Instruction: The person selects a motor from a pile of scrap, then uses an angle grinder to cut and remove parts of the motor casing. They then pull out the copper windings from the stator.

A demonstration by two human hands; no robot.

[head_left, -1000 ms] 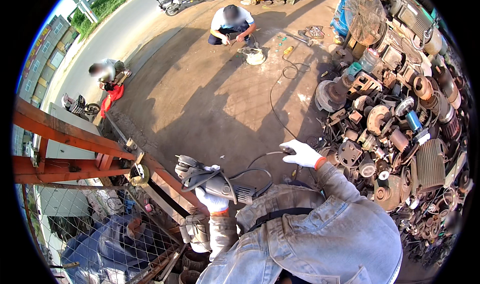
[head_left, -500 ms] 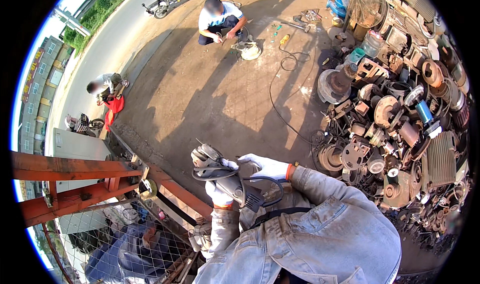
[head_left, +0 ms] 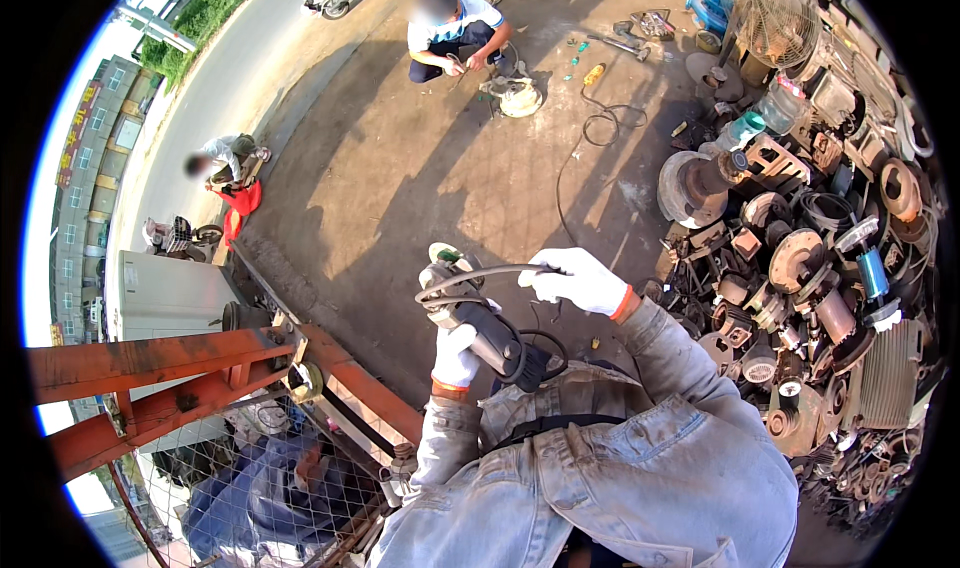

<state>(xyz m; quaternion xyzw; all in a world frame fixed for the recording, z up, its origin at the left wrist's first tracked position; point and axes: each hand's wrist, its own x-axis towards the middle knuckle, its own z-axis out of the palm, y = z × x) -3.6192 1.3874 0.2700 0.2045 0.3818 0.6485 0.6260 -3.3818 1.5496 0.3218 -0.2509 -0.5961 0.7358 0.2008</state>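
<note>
Between the two gloved hands, an angle grinder (head_left: 478,318) is held out over open ground, seen from high above. Its dark body is gripped from below by the left hand (head_left: 456,356), whose white glove is wrapped around the handle, with the grinder's head pointing away from the person. A black power cord (head_left: 480,273) is looped from the tool's head across to the right hand (head_left: 580,280), where it is pinched in the closed fingers of a white glove with an orange cuff. Both forearms are covered by grey denim sleeves (head_left: 640,448).

Just left of and below the left hand, an orange-red steel beam (head_left: 170,368) is seen, with wire mesh (head_left: 250,488) stretched beneath it. Well to the right of the right hand, a large heap of scrap motors and metal parts (head_left: 810,278) is piled on the ground. Far beyond both hands, on the paved yard (head_left: 420,168), a crouching person in a white shirt (head_left: 455,28) is seen beside a small round device, and a thin cable (head_left: 585,138) is trailed over the paving. Far to the left of the hands, another person (head_left: 225,158) is bent over near a red object at the road's edge.
</note>
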